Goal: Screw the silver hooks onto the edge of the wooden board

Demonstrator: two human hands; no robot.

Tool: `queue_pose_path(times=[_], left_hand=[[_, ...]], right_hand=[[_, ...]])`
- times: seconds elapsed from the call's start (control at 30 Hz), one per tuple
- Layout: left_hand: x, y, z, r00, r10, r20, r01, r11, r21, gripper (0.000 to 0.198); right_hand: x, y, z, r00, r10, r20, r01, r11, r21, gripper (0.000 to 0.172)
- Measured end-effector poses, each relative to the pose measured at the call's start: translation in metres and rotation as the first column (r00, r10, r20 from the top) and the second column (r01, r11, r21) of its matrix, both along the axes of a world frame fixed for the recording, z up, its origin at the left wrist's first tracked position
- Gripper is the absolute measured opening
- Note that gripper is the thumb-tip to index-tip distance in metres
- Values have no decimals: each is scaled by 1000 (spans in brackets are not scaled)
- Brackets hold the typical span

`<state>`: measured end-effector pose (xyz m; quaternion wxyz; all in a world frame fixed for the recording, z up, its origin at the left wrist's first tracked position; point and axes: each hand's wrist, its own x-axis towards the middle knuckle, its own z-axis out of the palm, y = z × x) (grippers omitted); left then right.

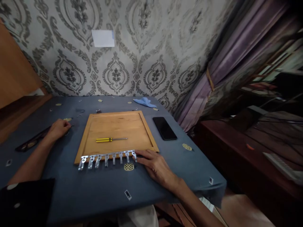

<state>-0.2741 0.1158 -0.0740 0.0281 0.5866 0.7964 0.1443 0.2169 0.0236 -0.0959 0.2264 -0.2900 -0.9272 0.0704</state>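
Observation:
A metal hook rail (114, 156) with several hooks lies along the near edge of a framed wooden board (142, 138). At the rail's right end is my right hand (156, 165), its fingers gripping the end hook and the board's edge. A yellow-handled screwdriver (104, 139) rests flat on the board, its shaft pointing right. Left of the board, my left hand (59, 128) is low over the table with its fingers pinched together. Whatever is between them is too small to make out. Beneath that wrist lies a dark, flat patterned item (30, 143).
A black phone (164, 128) lies right of the board, and a blue cloth (145, 101) sits at the back. Small bits, perhaps screws, lie beyond my left hand. The blue-covered table (94, 195) meets a patterned wall; a purple curtain (213, 72) hangs at right.

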Motion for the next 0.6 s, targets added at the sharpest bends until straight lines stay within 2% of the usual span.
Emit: queue_pose_path(times=[0.1, 0.37, 0.5, 0.6], left_hand=[[5, -3, 1, 998, 14, -67, -20, 995, -93, 36], [17, -9, 9, 982, 45, -181, -75, 984, -161, 34], [26, -14, 15, 971, 87, -224, -121, 982, -146, 30], [40, -22, 32, 960, 128, -249, -150, 986, -70, 27]], right_hand=[[0, 0, -2, 1000, -3, -11, 3, 1000, 17, 37], [1, 0, -5, 1000, 0, -3, 0, 1000, 31, 37], [2, 0, -7, 1000, -4, -1, 4, 1000, -12, 40], [1, 0, -8, 1000, -16, -6, 16, 1000, -19, 39]])
